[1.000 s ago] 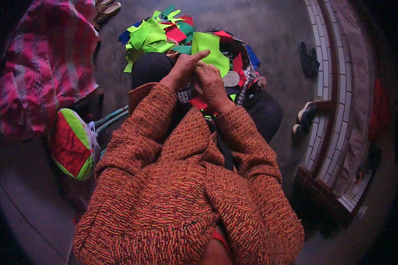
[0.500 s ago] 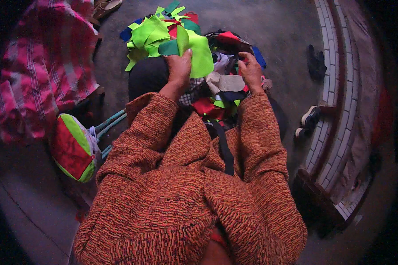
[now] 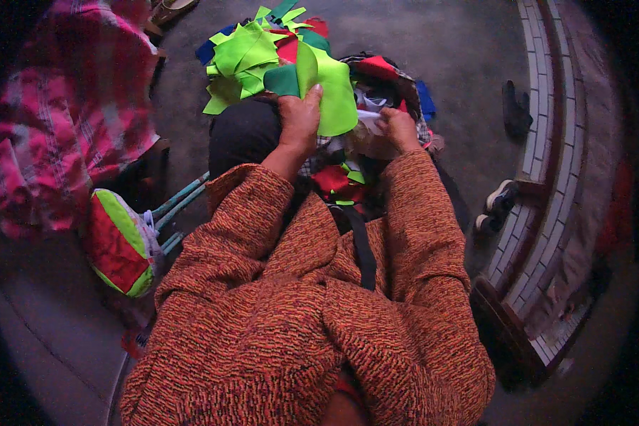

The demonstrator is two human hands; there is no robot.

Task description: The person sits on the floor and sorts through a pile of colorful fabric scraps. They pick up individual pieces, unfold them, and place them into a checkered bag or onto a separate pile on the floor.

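Observation:
My left hand (image 3: pixel 302 121) is closed on a neon yellow-green fabric piece (image 3: pixel 334 92) with rounded edges, one part of it folded up. Just beside that hand is a dark green scrap (image 3: pixel 282 80). My right hand (image 3: pixel 399 129) has its fingers pinched together at a whitish cloth scrap (image 3: pixel 369 116) over the pile on my lap; the fingertips are partly hidden. Under and between both hands lie mixed scraps, among them red cloth (image 3: pixel 334 179) and small bright green bits. Beyond my left hand rises a heap of neon green pieces (image 3: pixel 245 53).
Left of me is a red and neon green padded seat (image 3: pixel 117 245) with pale blue legs (image 3: pixel 181 202). Pink checked cloth (image 3: pixel 78 142) hangs at the far left. Shoes (image 3: pixel 500 199) and a black item (image 3: pixel 517 110) lie near the white-tiled step (image 3: pixel 539 135) on the right.
My right hand has come down and inward to the pile, its fingers closing on the pale cloth. My left hand, still holding the neon piece, has shifted slightly right and nearer.

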